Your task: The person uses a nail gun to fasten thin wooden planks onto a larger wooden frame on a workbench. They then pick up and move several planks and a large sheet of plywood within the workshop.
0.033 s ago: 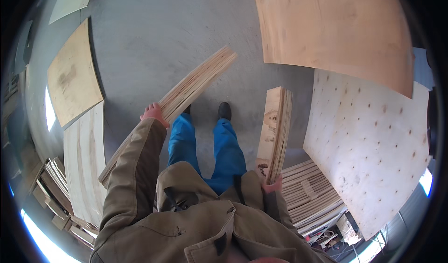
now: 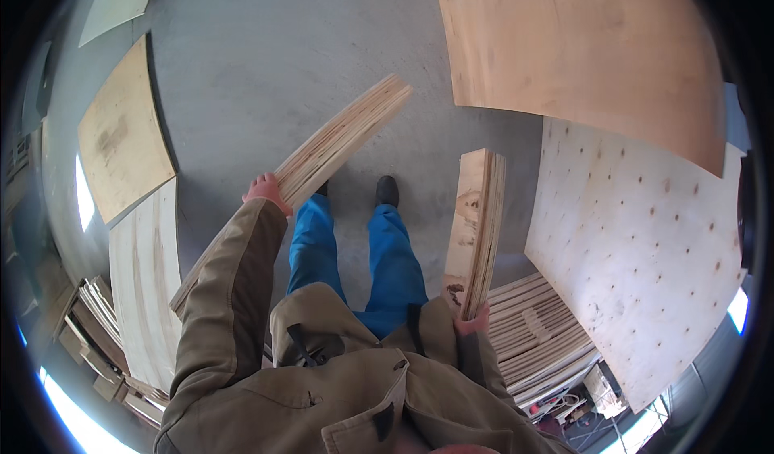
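Note:
My left hand [image 2: 268,193] is closed round a long bundle of plywood strips [image 2: 345,138], whose layered edges face up. The bundle slants from beside my left forearm to the upper middle, its far end over the floor. Low on the right, my right hand [image 2: 474,322] grips the near end of a shorter stack of plywood strips [image 2: 477,220], which points away from me. The broad face of this stack shows on its left and the layered edges on its right. My sleeves and the wood hide parts of both hands' fingers.
On the right are a large tan plywood sheet [image 2: 580,35] and a pale knotted sheet [image 2: 637,244]. Stacked boards [image 2: 536,325] lie beside my right hand. Further plywood sheets [image 2: 127,131] line the left. My feet stand on the grey concrete floor [image 2: 266,67].
The surroundings have shifted very slightly in view. Both hands keep their hold, and the two bundles stay in nearly the same place.

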{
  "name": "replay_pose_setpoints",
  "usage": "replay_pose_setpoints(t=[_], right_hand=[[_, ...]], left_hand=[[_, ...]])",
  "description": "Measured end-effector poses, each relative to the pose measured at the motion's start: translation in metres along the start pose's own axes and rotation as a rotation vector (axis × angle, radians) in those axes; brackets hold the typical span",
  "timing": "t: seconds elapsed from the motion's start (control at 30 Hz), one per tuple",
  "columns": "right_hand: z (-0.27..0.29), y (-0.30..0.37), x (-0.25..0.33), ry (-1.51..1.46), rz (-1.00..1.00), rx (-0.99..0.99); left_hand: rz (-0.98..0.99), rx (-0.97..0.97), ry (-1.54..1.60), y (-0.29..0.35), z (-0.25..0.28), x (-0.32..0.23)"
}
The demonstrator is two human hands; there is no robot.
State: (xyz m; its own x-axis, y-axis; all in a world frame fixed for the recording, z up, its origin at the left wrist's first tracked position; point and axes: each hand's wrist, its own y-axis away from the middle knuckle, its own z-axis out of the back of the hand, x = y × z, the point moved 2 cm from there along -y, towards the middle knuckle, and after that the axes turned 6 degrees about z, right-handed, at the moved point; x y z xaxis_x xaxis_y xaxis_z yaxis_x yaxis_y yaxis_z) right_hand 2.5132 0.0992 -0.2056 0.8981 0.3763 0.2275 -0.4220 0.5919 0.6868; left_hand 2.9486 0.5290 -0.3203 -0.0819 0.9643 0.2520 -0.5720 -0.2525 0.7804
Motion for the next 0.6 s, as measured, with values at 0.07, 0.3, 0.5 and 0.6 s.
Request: replay_pose_setpoints(t=[0.07,0.3,0.5,0.6], right_hand=[[-0.009,-0.003,-0.012,0.048,-0.015,-0.043],[-0.040,-0.024,-0.037,0.139,-0.012,0.010],[-0.071,-0.062,-0.031,-0.185,-0.222,0.148],[-0.089,-0.082,-0.023,-0.105,-0.172,0.118]], left_hand=[[-0.102,0.041,-0.002,-0.046,0.002,-0.034],[-0.225,-0.022,-0.061,-0.154,-0.031,-0.129],[-0.331,0.017,-0.040,-0.229,-0.064,-0.169],[-0.459,-0.043,0.020,-0.263,-0.067,-0.169]])
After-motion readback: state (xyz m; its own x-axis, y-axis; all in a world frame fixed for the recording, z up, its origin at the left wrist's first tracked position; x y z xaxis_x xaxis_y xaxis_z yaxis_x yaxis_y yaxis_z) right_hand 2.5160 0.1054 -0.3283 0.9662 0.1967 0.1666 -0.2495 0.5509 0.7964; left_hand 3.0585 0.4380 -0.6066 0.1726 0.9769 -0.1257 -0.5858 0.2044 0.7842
